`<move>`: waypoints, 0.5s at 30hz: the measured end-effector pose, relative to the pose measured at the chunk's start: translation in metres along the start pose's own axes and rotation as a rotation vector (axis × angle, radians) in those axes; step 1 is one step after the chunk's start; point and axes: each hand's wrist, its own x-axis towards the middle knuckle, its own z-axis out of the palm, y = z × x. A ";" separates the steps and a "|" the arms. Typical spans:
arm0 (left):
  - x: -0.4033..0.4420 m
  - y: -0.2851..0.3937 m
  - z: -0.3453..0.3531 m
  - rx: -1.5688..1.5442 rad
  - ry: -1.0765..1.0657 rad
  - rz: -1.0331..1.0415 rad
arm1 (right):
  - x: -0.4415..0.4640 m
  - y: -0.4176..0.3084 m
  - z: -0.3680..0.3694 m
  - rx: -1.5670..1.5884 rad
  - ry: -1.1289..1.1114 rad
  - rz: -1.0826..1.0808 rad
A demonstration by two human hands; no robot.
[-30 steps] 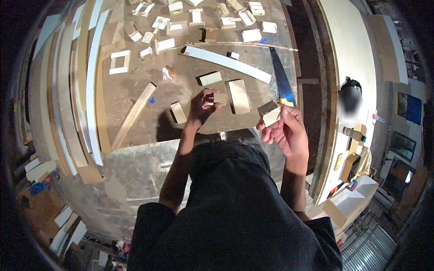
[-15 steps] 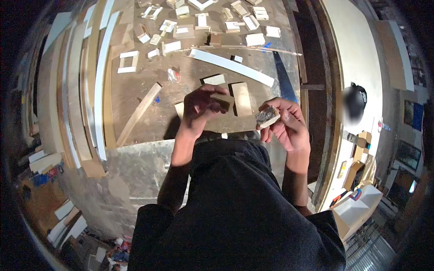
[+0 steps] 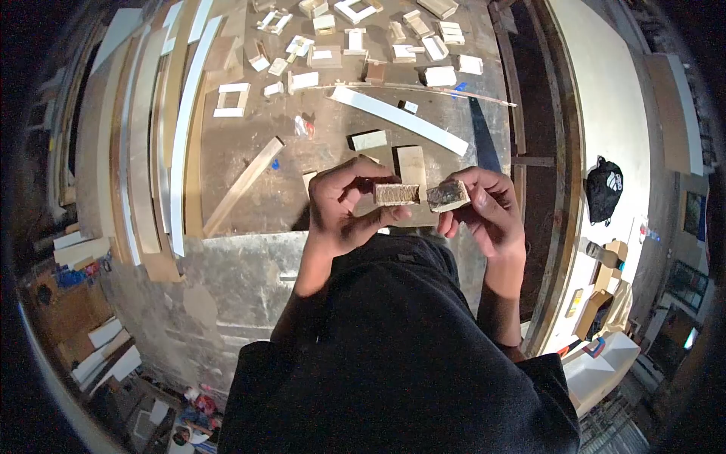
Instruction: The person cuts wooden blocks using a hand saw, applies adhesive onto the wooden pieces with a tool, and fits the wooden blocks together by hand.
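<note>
A small wooden block (image 3: 396, 194) is gripped between the thumb and fingers of my left hand (image 3: 336, 204), its rough end face turned up. Just right of it, my right hand (image 3: 491, 212) pinches a second block (image 3: 448, 196) with a dark, rough face. The two blocks are side by side with a narrow gap. Beneath and beyond them a flat pale board (image 3: 411, 163) lies on the workbench (image 3: 249, 200). A smaller pale block (image 3: 369, 140) rests to its left.
A long white strip (image 3: 401, 119) lies beyond my hands, with a saw (image 3: 484, 136) to its right. Several small wood assemblies stand at the far side. Long boards (image 3: 181, 136) line the left. A black cap (image 3: 605, 189) sits on the right-hand surface.
My left hand has risen from the bench with its block and turned it end up, beside the right block. My right hand has tilted its block. The view has shifted slightly.
</note>
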 end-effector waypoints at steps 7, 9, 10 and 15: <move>-0.001 0.003 -0.001 -0.020 -0.016 -0.055 | -0.009 0.000 -0.002 0.024 0.059 -0.024; 0.000 0.004 -0.001 0.046 -0.041 -0.034 | -0.011 0.001 -0.001 0.022 0.070 -0.028; 0.000 0.007 0.001 0.069 -0.028 -0.035 | -0.012 0.001 0.000 0.020 0.077 -0.029; -0.003 0.016 -0.005 0.274 -0.052 0.047 | -0.017 0.002 0.006 0.012 0.092 -0.043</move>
